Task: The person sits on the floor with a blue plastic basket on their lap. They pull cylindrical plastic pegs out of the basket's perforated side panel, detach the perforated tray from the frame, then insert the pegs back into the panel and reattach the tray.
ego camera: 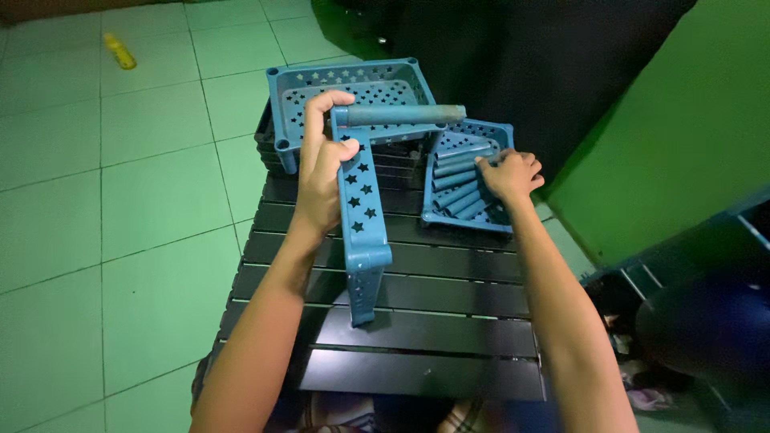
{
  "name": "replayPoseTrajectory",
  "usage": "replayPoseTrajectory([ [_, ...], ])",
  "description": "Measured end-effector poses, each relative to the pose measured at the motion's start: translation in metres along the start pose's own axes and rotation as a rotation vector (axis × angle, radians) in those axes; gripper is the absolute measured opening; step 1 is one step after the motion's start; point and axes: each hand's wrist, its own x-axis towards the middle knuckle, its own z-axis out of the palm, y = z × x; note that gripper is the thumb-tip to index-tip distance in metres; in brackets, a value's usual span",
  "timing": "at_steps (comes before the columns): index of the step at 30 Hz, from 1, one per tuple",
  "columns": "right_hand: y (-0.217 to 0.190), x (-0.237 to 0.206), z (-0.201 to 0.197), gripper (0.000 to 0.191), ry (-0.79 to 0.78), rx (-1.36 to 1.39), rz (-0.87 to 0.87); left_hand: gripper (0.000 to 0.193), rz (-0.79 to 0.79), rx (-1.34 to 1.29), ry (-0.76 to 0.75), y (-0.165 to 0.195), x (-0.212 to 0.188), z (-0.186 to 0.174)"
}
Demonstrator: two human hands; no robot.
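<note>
Seen from above, two bare forearms reach forward over a black slatted table (449, 321) standing on a pale green tiled floor (120, 208). The left hand (321, 172) is closed around the upper end of a blue plastic shelf tray with star-shaped cut-outs (361, 220), held on edge so its long axis runs away from the person, its near end resting on the slats. A blue plastic tube (405, 115) sticks out of the tray's far corner, pointing right, just beyond the left fingers.

The right hand (511, 174) rests, fingers curled down, in a second blue star-patterned tray (501, 132) lying flat at the table's far right. Under those fingers lies a row of loose blue tubes (457, 192), long axes slanting from near left to far right. I cannot tell whether a tube is actually gripped.

Behind the left hand, a third blue star-patterned tray (353, 84) sits atop a black crate (397, 164). A small yellow object (119, 50) lies well apart on the floor.
</note>
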Motion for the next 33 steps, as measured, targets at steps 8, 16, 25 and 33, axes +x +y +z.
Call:
replayPoseTrajectory([
  [8, 0.003, -0.017, -0.010, 0.040, 0.142, 0.529, -0.222, 0.039, 0.106, 0.159, -0.042, 0.004, -0.003, -0.002],
  [16, -0.009, -0.066, -0.063, 0.012, 0.086, 1.252, -0.109, 0.045, -0.190, -0.122, -0.057, 0.022, -0.006, -0.009],
  [25, -0.044, -0.179, -0.144, 0.012, -0.339, 1.659, -0.146, 0.032, -0.048, 0.166, -0.278, 0.024, -0.001, -0.030],
  [33, -0.080, -0.255, -0.141, 0.033, -0.422, 1.671, -0.189, 0.049, -0.049, 0.345, -0.322, 0.047, -0.011, -0.026],
])
